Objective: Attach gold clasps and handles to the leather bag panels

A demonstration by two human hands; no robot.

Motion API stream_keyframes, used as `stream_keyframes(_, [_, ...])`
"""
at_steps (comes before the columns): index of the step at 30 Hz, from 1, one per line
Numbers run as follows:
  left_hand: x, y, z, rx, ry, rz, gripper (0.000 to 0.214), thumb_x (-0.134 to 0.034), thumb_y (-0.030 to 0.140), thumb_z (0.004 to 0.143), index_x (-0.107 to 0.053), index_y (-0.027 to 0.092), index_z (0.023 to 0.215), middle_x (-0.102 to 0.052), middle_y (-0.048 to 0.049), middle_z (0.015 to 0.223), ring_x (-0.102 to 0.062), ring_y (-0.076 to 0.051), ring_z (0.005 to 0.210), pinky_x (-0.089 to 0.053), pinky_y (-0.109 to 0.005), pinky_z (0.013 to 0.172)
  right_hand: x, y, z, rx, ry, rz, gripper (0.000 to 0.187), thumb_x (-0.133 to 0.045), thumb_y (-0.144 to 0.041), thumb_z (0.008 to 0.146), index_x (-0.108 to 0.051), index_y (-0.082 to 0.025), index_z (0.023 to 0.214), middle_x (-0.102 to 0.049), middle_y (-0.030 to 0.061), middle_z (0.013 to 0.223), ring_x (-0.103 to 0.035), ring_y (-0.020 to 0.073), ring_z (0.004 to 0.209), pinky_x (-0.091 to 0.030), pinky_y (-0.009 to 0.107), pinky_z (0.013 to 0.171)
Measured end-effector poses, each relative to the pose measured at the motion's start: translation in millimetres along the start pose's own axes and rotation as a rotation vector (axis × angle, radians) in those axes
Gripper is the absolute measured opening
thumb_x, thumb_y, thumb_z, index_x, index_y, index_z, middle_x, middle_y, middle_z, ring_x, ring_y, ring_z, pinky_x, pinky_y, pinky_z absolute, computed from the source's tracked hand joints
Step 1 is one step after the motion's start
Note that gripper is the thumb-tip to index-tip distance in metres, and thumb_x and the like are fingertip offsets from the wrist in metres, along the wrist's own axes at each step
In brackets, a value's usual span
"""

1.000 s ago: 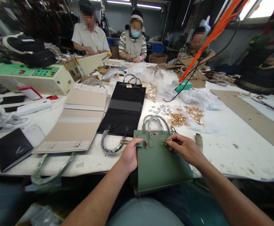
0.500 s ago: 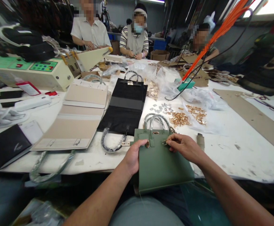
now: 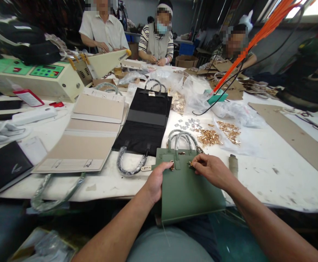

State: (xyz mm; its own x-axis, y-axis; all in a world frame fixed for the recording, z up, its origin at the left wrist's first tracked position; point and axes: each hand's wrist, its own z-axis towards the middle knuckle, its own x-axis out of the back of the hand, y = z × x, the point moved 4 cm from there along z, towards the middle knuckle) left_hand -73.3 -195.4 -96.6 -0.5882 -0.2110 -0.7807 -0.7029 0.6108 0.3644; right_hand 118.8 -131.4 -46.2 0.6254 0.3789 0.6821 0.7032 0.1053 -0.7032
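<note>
A green handbag [image 3: 193,194] leans at the table's front edge, its plastic-wrapped handles standing up at the top. Gripping its left side is my left hand [image 3: 154,183], the thumb on a small gold metal plate [image 3: 172,165] on the front. My right hand [image 3: 210,169] is closed, thumb and finger pinching a small gold metal fitting [image 3: 190,165] against the upper right of the front. Fingers partly hide that fitting. Between the handle bases sits a gold turn lock [image 3: 181,153]. A strap with a gold end plate [image 3: 146,168] sticks out to the left.
Loose gold hardware [image 3: 209,137] and silver plates [image 3: 185,123] lie beyond the bag. A black bag [image 3: 145,118] and beige bag panels [image 3: 93,127] lie left. A thread spool [image 3: 233,165] stands right. Orange cords [image 3: 243,51] hang down. Several people sit opposite, behind plastic bags and a machine [image 3: 66,82].
Both hands keep nearly the same place on the green handbag. The right fingers have shifted very slightly at the fitting. The camera view has moved a little.
</note>
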Motion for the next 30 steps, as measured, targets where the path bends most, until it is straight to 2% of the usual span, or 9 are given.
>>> stream_keyframes(3, [2.2,0,2,0.000,0.033,-0.008,0.033,-0.058,0.032,0.088,-0.075,0.008,0.103,-0.079,-0.0143,0.084,-0.076,-0.030,0.088,-0.057,-0.044,0.092,-1,-4,2,0.078,-0.012,-0.025,0.021,-0.057,-0.039,0.094,-0.069,-0.023,0.088,-0.073,0.0019,0.077,-0.068,0.0207,0.071,-0.050,0.034,0.069])
stream_keyframes(8, [6.8,-1,5,0.015,0.072,-0.010,0.035,-0.060,0.033,0.087,-0.073,0.008,0.107,-0.079,-0.0151,0.088,-0.076,-0.030,0.086,-0.058,-0.044,0.089,3,-6,4,0.185,-0.089,-0.057,0.020,-0.064,-0.035,0.090,-0.074,-0.023,0.101,-0.072,0.0031,0.087,-0.065,0.0195,0.076,-0.050,0.032,0.069])
stream_keyframes(13, [7.6,0,6,0.024,0.062,-0.003,0.036,-0.055,0.033,0.089,-0.074,0.007,0.105,-0.079,-0.0159,0.089,-0.076,-0.029,0.086,-0.058,-0.042,0.090,4,-1,8,0.313,-0.036,-0.168,0.019,-0.061,-0.028,0.092,-0.075,-0.026,0.104,-0.072,0.0043,0.098,-0.066,0.0214,0.089,-0.050,0.035,0.081])
stream_keyframes(20, [6.8,1,7,0.029,0.068,0.000,0.035,-0.056,0.033,0.088,-0.074,0.008,0.105,-0.079,-0.0157,0.089,-0.076,-0.028,0.084,-0.058,-0.041,0.089,5,1,7,0.300,0.018,-0.301,0.010,-0.063,-0.027,0.089,-0.073,-0.024,0.092,-0.071,0.0042,0.085,-0.063,0.0203,0.073,-0.046,0.032,0.067])
stream_keyframes(26, [5.7,0,6,0.031,0.081,0.011,0.035,-0.057,0.033,0.087,-0.073,0.007,0.103,-0.079,-0.0161,0.088,-0.075,-0.027,0.075,-0.059,-0.040,0.081,10,-7,13,0.345,-0.069,-0.344,0.012,-0.063,-0.024,0.086,-0.074,-0.025,0.090,-0.071,0.0037,0.079,-0.062,0.0202,0.068,-0.043,0.031,0.064])
stream_keyframes(30, [7.0,0,8,0.030,0.079,0.004,0.035,-0.058,0.033,0.086,-0.073,0.008,0.105,-0.079,-0.0149,0.085,-0.075,-0.027,0.072,-0.060,-0.040,0.079,12,-8,16,0.352,-0.074,-0.322,0.009,-0.065,-0.026,0.085,-0.074,-0.025,0.086,-0.070,0.0034,0.076,-0.061,0.0197,0.065,-0.043,0.031,0.062])
